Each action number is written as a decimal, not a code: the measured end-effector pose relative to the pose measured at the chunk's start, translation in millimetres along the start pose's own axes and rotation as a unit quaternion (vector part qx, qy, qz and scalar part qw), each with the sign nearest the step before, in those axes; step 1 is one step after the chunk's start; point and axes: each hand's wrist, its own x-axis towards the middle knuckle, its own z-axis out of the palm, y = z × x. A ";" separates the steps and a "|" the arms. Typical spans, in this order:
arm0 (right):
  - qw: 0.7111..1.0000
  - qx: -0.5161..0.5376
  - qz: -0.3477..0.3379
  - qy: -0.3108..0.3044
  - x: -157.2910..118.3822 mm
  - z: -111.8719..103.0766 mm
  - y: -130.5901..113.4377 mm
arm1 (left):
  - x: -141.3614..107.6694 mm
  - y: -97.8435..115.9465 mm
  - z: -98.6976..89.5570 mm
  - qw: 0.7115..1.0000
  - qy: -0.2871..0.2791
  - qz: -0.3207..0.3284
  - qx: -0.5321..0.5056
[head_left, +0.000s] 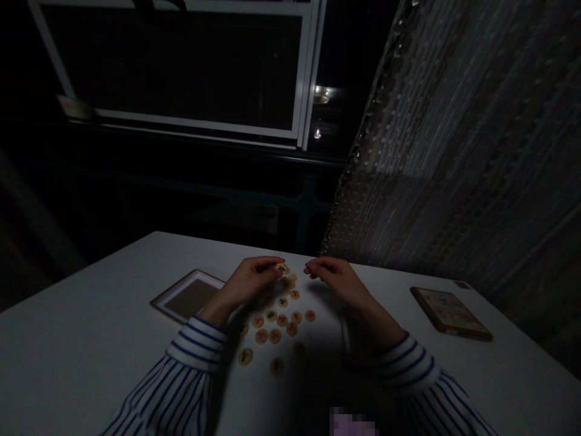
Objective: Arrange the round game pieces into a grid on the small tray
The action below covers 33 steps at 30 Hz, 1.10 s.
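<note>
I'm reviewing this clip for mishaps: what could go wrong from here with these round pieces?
The round piece might slip, since the left hand holds it by the fingertips, above the white table.
The striped left sleeve could brush the dark-marked piece lying close by.
In this dim light, the shadowed piece may be misread.

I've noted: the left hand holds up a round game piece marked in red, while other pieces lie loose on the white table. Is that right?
Not quite: the round game piece that the left hand holds up is marked in black, not red, as the head view shows. Other pieces do lie loose on the white table.
</note>
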 end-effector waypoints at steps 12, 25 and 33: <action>1.000 -0.027 -0.007 -0.007 -33.9 -32.0 9.7 | -7.4 15.6 15.5 0.999 -0.006 -0.011 0.030; 0.997 -0.073 0.002 0.003 -42.6 -51.6 17.1 | -13.6 23.5 30.1 0.999 -0.019 -0.016 0.031; 0.996 -0.084 -0.031 0.002 -45.2 -54.6 8.7 | -18.0 29.0 44.9 0.999 -0.036 -0.004 0.031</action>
